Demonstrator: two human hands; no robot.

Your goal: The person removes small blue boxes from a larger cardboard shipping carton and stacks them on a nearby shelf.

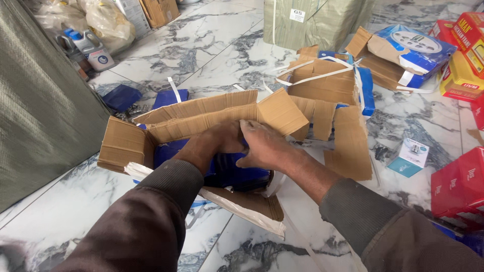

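Both hands, left hand (222,141) and right hand (264,148), meet inside one torn brown cardboard carton (201,113) at centre, fingertips hidden among dark blue packs (237,174) of uncountable number, grasp indeterminate.

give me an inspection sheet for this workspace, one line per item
surface: white and grey marbled floor tiles, work done at floor level
job's things: open cardboard carton with flaps spread; dark blue packs inside
clutter: torn cardboard pieces, white strapping, small teal box, red boxes, another torn carton with blue print
grippers: left hand and right hand both reach into the carton onto the blue packs; grip hidden
cables: nothing seen
surroundings: grey-green woven sack at left, a wrapped bale at top, jugs at top left
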